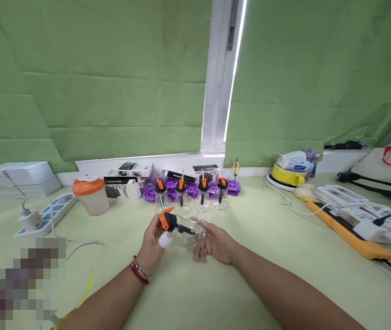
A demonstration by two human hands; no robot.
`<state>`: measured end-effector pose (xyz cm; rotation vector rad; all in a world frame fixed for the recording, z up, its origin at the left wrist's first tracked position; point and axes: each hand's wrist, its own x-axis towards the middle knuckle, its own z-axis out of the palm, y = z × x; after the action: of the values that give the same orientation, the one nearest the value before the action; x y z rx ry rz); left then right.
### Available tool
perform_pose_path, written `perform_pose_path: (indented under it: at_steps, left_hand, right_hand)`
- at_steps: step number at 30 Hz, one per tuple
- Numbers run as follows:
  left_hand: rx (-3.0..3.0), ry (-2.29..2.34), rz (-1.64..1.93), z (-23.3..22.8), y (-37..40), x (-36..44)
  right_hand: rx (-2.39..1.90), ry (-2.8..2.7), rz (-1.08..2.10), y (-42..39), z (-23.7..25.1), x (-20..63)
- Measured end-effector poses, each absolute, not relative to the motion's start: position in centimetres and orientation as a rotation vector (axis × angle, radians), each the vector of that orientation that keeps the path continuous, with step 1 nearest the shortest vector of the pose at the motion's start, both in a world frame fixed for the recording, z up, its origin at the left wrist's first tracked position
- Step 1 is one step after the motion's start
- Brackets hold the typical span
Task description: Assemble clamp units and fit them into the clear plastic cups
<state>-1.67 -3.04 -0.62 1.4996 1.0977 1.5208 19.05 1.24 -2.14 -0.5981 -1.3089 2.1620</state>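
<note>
Both hands clamped on one clear spray bottle point(190, 231), held just above the desk point(250, 256) at centre. Left hand point(152, 243) grips the orange-black trigger head point(167, 221); right hand point(217, 245) cups the base. Long axis roughly horizontal, head toward the left. Behind, well apart: four upright spray bottles point(190, 195) in a row, purple discs point(173, 188) beyond.

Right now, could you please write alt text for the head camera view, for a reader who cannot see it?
Two bare hands hold a clear bottle sideways over a pale green table: the left hand at its orange-and-black cap, the right hand around its base. Four similar bottles stand behind.
</note>
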Motion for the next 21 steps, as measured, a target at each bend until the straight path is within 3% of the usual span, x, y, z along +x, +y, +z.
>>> perform_pose_path:
  at_steps: [7, 14, 21]
  left_hand:
    - [1.782, 1.219, 1.395, -0.4, -4.3, -0.4]
    - [1.688, 1.622, 1.558, -0.9, -2.9, -1.6]
    - [1.319, 2.158, 1.498, -1.5, 0.5, -6.7]
  right_hand:
    - [-0.645, -1.588, 2.043, -0.2, -2.7, 17.6]
    - [-0.889, -2.215, 1.000, -0.4, -2.8, 17.9]
    - [-1.044, -2.541, 0.582, 0.4, -2.3, 18.6]
